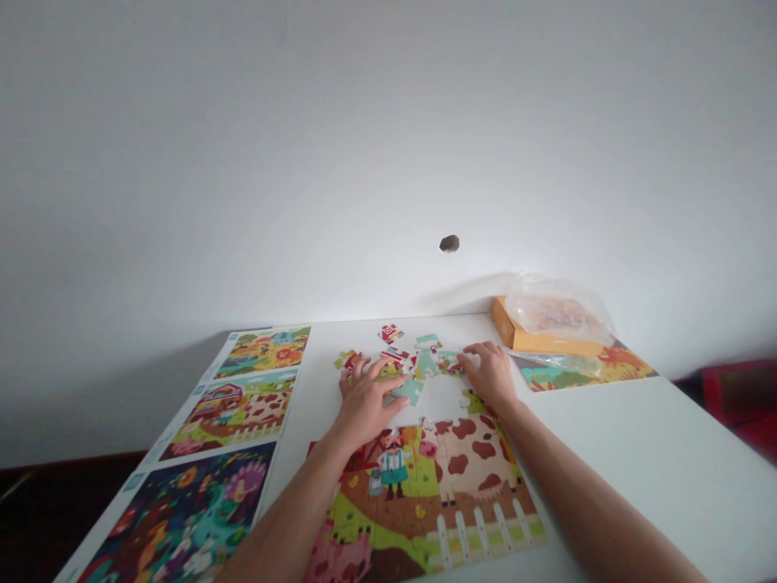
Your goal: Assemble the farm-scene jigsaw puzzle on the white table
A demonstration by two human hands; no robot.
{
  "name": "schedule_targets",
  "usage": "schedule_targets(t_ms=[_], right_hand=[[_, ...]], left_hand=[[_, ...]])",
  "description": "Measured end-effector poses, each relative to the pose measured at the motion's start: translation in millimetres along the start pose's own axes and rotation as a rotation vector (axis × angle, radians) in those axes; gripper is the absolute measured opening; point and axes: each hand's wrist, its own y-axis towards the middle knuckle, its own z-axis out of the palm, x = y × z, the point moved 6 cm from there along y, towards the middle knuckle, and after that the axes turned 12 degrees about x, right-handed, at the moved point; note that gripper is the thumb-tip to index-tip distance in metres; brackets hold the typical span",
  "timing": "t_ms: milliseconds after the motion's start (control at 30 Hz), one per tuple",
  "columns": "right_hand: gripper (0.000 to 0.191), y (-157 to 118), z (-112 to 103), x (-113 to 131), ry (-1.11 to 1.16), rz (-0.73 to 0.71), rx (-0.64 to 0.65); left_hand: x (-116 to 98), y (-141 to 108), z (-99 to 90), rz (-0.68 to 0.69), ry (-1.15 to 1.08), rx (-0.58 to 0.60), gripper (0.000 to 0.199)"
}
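The jigsaw puzzle pieces (461, 470) look like matt printed cardboard, the surface (631, 453) is smooth and white, the crumpled bag (558, 312) is glossy clear plastic, and the box (522, 340) is orange card.

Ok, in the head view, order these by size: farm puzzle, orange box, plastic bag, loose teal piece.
1. Farm puzzle, though it is nearest the camera
2. Plastic bag and orange box, too alike to rank
3. Loose teal piece
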Motion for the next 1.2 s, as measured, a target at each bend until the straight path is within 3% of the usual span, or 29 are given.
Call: schedule_targets(t_ms=[233,400,567,733,800,867,933,1000,1067,1200], right_hand=[[0.009,-4.1,-8.1,25.1,0.107,-0.217,0.008],[0.010,-7.3,-10.6,36.3,0.146,-0.292,0.052],[0.010,-8.1,-9.8,37.0,0.165,-0.313,0.054],[0.010,-8.7,-7.7,40.1,0.175,-0.359,0.084],[0.011,-9.0,-6.2,41.6,0.172,-0.379,0.105],[0.012,-9.2,-5.0,42.2,0.166,-0.386,0.121],[0.013,-9.3,-4.5,42.3,0.165,-0.387,0.128],[0.013,-9.2,-4.3,42.4,0.172,-0.387,0.132],[0.013,-9.0,-4.2,42.4,0.181,-0.385,0.132],[0.013,-8.5,-3.5,41.7,0.195,-0.380,0.124]], left_hand=[[7.6,3.0,-4.2,-0.093,-0.097,-0.075,0.048],[9.8,3.7,-4.8,-0.108,-0.152,-0.089,0.051],[4.1,3.5,-10.7,-0.001,-0.212,-0.147,0.052],[-15.7,2.6,-10.2,0.208,-0.238,-0.065,0.057],[-19.6,1.4,-11.5,0.223,-0.184,-0.067,0.056],[-11.5,-0.1,-19.1,0.099,-0.119,-0.171,0.055],[9.4,-5.3,-30.5,-0.168,-0.080,-0.339,0.058],[32.5,-12.2,-36.3,-0.435,-0.072,-0.421,0.063],[48.2,-15.4,-36.1,-0.585,-0.062,-0.406,0.061],[53.4,-11.6,-28.3,-0.603,-0.026,-0.290,0.045]])
